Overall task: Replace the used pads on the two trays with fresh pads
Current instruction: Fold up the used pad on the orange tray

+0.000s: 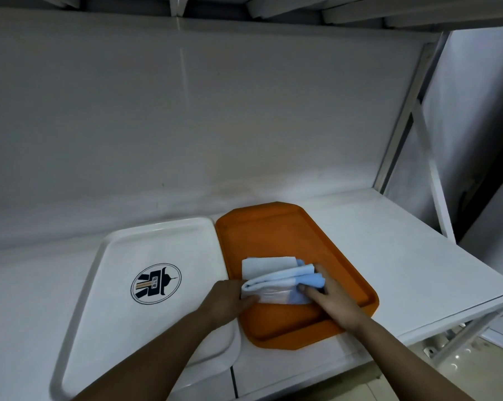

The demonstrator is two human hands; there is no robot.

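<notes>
Folded pad (276, 277), white and blue, sat in the middle of the orange tray (276, 227). Gripped at its left end by the left hand (230, 299), pinched at the right end by the right hand (328, 296). White tray (108, 285) right beside, touching the orange one, on the white shelf (418, 256).

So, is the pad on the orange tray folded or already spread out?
Folded. The pad lies as a layered bundle on the orange tray, gripped by both hands, covering only part of it.

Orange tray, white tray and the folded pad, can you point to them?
orange tray (276, 227): head view, bare far floor.
white tray (123, 308): head view, bare floor below logo.
folded pad (267, 266): head view, white top layer.
</notes>
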